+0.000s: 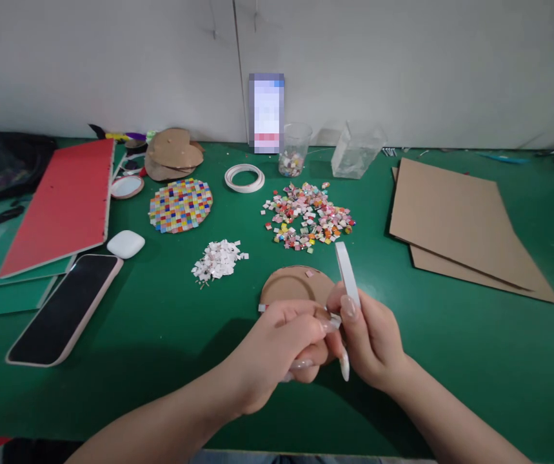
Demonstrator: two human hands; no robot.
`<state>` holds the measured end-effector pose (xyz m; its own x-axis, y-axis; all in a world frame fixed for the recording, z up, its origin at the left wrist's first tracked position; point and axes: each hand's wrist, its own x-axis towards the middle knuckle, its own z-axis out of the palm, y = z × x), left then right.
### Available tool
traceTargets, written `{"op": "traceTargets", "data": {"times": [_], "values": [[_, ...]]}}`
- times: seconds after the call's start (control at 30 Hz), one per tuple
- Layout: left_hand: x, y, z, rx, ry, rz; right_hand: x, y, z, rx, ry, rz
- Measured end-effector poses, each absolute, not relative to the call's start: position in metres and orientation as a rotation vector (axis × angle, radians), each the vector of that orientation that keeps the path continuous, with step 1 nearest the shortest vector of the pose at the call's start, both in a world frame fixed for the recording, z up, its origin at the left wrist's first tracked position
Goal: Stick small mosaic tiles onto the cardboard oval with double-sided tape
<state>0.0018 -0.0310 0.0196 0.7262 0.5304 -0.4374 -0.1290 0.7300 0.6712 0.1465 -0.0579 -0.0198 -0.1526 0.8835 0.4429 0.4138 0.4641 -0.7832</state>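
My right hand (pixel 376 335) is closed around a roll of white tape (pixel 347 274), which it holds up nearly edge-on between thumb and fingers. Meeting it from the left, my left hand (pixel 293 338) has thumb and index finger pinched on a small whitish bit, apparently the tape's end; fingers partly hide it. Below both hands lies a round cardboard disc (pixel 277 283), its lower part covered by them. A pink mosaic tile (pixel 310 273) rests near the disc's far edge, and a pale tile (pixel 262 308) sits at its left rim.
Beyond the disc spread loose coloured tiles (pixel 313 216) and a heap of white scraps (pixel 218 260). Another tape roll (pixel 244 178), a tiled disc (pixel 180 205), a plastic cup (pixel 292 158) and a clear box (pixel 356 151) stand farther back. Cardboard sheets (pixel 451 225) lie right, a phone (pixel 66 309) left.
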Motion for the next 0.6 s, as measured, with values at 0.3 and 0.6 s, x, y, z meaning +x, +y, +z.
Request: {"op": "traceTargets", "data": {"times": [0.3, 0.6], "values": [[0.002, -0.032, 0.023, 0.77, 0.723, 0.367, 0.138, -0.061, -0.021, -1.158, -1.372, 0.99], [-0.014, -0.02, 0.025, 1.597, 1.045, 0.538, 0.134, -0.057, -0.018, -1.073, -0.847, 1.469]]}}
